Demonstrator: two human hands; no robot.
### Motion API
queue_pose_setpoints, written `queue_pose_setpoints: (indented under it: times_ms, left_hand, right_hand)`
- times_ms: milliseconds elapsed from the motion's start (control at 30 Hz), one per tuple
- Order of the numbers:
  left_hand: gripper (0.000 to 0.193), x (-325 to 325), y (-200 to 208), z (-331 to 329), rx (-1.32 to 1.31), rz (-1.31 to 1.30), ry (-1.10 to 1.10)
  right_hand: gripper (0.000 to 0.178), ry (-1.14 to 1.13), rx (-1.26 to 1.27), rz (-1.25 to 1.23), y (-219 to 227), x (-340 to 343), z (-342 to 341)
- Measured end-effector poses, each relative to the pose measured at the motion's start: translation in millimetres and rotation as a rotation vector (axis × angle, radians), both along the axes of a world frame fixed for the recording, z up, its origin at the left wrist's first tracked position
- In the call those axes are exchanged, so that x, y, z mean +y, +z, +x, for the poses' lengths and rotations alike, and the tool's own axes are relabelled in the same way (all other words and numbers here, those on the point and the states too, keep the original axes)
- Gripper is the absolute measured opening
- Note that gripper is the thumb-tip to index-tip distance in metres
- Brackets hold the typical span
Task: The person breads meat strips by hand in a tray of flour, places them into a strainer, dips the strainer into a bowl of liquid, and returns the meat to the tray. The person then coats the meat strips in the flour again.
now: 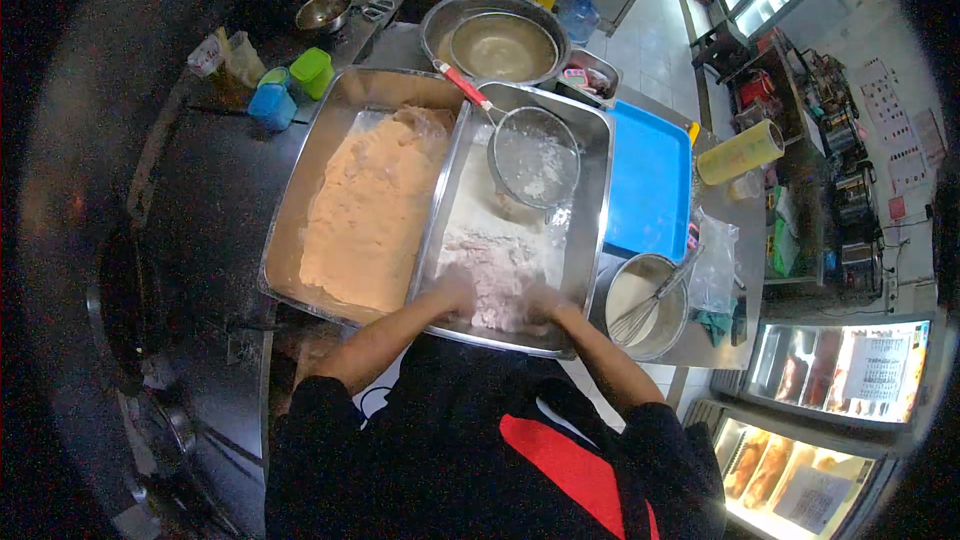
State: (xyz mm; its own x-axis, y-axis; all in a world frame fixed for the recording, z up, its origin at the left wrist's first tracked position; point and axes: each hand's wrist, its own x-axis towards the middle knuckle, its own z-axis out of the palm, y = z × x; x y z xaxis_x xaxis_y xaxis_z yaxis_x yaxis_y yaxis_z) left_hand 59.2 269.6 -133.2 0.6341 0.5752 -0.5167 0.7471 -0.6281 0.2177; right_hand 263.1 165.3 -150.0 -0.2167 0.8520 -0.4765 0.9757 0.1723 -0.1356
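Note:
Both of my hands are low in a deep steel tray (606, 140) that holds white flour (470, 195). Between them lies a heap of pinkish, flour-coated pieces (495, 285), perhaps meat, though the kind is unclear. My left hand (456, 290) is at the heap's left side and my right hand (541, 302) at its right; motion smears the fingers of both. A round mesh strainer (535, 155) with a red handle rests across the tray's far end, flour clinging to its mesh. Alongside on the left, a second steel tray (290, 205) holds an orange-tan powder (375, 205).
Beyond the trays stands a wide steel bowl (432, 25) with a colander of cloudy liquid. To the right are a blue tray (648, 180), a pot (680, 325) of pale batter with a whisk (640, 315), and a plastic-wrap roll (740, 152). Small plastic containers (312, 72) stand at far left.

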Motion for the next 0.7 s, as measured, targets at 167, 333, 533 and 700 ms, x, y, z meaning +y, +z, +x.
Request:
queue_pose_setpoints:
  times_ms: [167,333,533,700]
  left_hand:
    - [0.023,-12.4,-57.4,30.3,-0.083,-0.155,-0.236]
    - [0.033,6.3,15.4,17.0,-0.124,-0.278,0.113]
    - [0.044,27.3,3.3,20.6,-0.08,-0.027,-0.138]
    - [0.032,14.4,-50.0,36.4,-0.515,0.276,0.152]
  right_hand:
    - [0.035,-0.287,0.274,0.083,-91.6,0.7,10.4]
    - [0.045,-0.095,0.129,-0.164,6.6,34.5,22.8]
    - [0.042,-0.233,0.181,-0.044,7.6,54.2,11.6]
    - [0.049,-0.167,0.257,0.557,-53.2,62.2,-28.6]
